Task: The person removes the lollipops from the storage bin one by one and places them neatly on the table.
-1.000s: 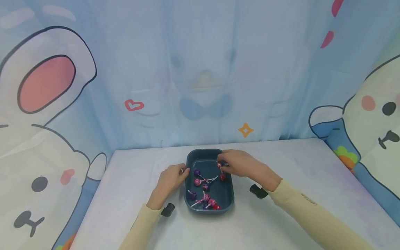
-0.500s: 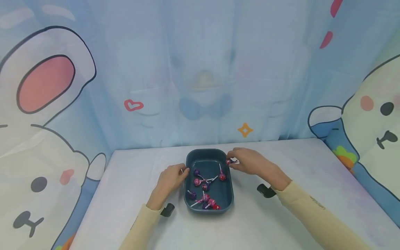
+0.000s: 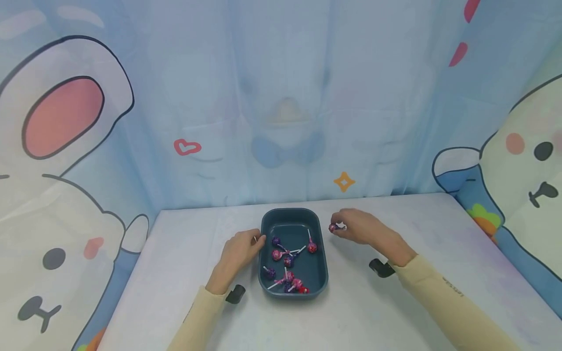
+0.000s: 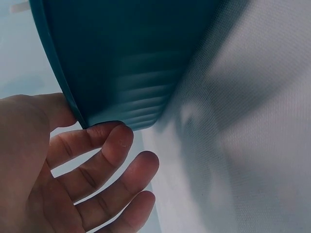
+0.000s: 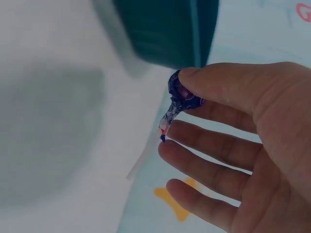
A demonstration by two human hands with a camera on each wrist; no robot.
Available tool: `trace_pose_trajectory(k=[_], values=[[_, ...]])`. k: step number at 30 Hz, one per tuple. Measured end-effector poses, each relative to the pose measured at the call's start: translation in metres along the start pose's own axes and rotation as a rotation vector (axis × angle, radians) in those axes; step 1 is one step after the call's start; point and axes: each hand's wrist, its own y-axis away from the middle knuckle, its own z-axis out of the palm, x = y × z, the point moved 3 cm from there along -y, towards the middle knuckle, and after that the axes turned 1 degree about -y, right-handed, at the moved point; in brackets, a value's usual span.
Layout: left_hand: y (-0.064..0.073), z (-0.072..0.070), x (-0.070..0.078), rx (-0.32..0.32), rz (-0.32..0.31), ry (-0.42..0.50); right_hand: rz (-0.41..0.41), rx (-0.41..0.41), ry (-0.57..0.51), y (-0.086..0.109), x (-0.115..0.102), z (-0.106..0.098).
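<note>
Several lollipops in red, pink and purple wrappers lie in a dark teal plastic bin (image 3: 316, 273), among them a red one (image 3: 312, 247) at its right side. My left hand (image 3: 239, 251) holds the bin's left rim; in the left wrist view the bin wall (image 4: 121, 58) sits between thumb and index finger. Just outside the right rim, my right hand (image 3: 360, 226) pinches a lollipop (image 3: 332, 227) above the table. Seen from the right wrist, that lollipop (image 5: 176, 94) has a dark blue and purple wrapper, its white stick pointing away from the thumb.
Beneath the bin spreads a white cloth-covered table (image 3: 373, 302). A light blue curtain (image 3: 219, 97) with cartoon animals hangs behind and at both sides. Each wrist carries a small black device, such as the right one (image 3: 381, 268).
My right hand has lifted the lollipop out of the bin and carried it right, past the rim. The left hand and the bin have stayed in place.
</note>
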Motion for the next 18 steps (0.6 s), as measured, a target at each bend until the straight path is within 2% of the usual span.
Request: trace_pose_trajectory(k=[7, 12, 18], values=[[0.001, -0.001, 0.001, 0.003, 0.006, 0.003, 0.032, -0.08, 0.041, -0.005, 0.01, 0.018], [0.0, -0.001, 0.0, 0.006, 0.001, 0.004, 0.029, -0.09, 0.096, -0.009, 0.011, 0.027], [0.0, 0.0, -0.001, -0.001, -0.005, 0.008, 0.035, -0.107, 0.111, -0.012, 0.01, 0.033]])
